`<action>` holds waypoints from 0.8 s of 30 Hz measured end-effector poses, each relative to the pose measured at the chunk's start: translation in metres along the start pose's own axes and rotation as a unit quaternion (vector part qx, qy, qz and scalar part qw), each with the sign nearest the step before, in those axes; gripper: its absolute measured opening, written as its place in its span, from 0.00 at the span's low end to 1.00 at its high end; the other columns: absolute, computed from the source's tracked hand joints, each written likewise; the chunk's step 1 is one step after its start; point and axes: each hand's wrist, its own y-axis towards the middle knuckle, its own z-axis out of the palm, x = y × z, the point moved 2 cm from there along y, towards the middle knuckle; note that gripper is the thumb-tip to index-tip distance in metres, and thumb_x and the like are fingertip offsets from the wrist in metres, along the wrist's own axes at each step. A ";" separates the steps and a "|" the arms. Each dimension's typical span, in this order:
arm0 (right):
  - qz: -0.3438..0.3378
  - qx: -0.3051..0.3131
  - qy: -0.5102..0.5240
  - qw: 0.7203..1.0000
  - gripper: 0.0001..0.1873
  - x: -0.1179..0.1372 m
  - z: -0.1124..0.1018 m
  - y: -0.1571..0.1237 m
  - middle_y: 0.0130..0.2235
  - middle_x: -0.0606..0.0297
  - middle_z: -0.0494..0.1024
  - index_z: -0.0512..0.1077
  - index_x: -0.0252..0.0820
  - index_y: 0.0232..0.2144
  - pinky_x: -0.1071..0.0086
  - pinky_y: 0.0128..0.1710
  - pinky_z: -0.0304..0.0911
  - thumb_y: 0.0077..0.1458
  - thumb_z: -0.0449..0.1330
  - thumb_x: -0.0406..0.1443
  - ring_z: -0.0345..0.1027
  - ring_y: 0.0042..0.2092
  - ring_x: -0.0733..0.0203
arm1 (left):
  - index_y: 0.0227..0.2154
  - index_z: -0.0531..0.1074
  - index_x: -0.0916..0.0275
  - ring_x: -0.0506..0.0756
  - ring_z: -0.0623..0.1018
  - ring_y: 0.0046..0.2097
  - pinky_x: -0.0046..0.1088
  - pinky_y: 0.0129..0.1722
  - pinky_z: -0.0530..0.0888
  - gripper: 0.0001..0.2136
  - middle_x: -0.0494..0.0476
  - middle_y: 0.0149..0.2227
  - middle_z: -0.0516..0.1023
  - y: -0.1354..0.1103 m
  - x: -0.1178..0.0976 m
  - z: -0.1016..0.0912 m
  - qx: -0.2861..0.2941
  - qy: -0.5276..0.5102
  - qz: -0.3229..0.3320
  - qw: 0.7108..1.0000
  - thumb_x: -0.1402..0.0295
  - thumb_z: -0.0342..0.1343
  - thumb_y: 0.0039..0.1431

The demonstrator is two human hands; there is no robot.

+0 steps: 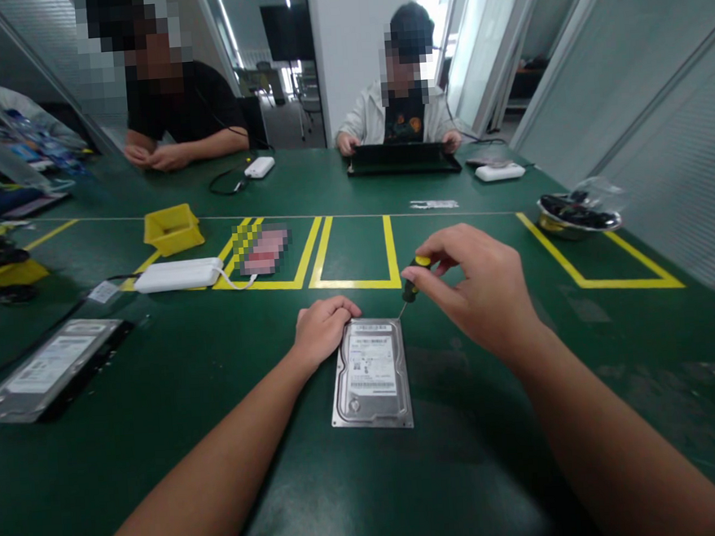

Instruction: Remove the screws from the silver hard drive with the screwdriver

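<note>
A silver hard drive [371, 373] lies flat on the green table [469, 456] in front of me, label up. My left hand [322, 328] rests curled against the drive's far left corner, fingers closed on its edge. My right hand [475, 288] pinches the black-and-yellow handle of a small screwdriver [412, 280]. The screwdriver stands nearly upright, and its thin tip meets the drive's far right corner.
A second hard drive [49, 367] lies at the left, with a white power pack [177, 274] and a yellow bin [171, 228] beyond it. Yellow tape boxes mark the table. A bowl of dark parts [577, 213] sits at the right. Two people sit across, one at a laptop [402, 159].
</note>
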 end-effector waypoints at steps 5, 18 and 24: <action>0.000 -0.031 -0.003 1.000 0.12 -0.001 0.008 -0.004 0.31 0.68 0.72 0.68 0.40 0.33 0.70 0.31 0.59 0.53 0.68 0.37 0.65 0.29 0.65 | 0.31 0.80 0.54 0.57 0.79 0.44 0.34 0.43 0.68 0.14 0.46 0.38 0.83 0.001 0.002 0.001 0.001 -0.004 0.004 1.000 0.69 0.47 0.57; 0.003 -0.016 0.057 0.998 0.07 0.000 0.002 -0.002 0.39 0.63 0.79 0.74 0.39 0.38 0.67 0.40 0.68 0.55 0.60 0.28 0.73 0.41 0.59 | 0.31 0.79 0.54 0.57 0.79 0.43 0.34 0.44 0.68 0.14 0.46 0.37 0.83 0.000 0.003 0.002 -0.001 -0.010 0.003 1.000 0.69 0.47 0.57; 0.004 -0.012 0.095 0.995 0.10 0.000 0.002 -0.002 0.45 0.59 0.80 0.76 0.36 0.40 0.66 0.46 0.69 0.55 0.59 0.26 0.74 0.46 0.59 | 0.31 0.80 0.54 0.57 0.79 0.43 0.35 0.43 0.68 0.14 0.46 0.36 0.83 0.001 0.003 0.002 -0.001 -0.008 0.006 1.000 0.70 0.47 0.57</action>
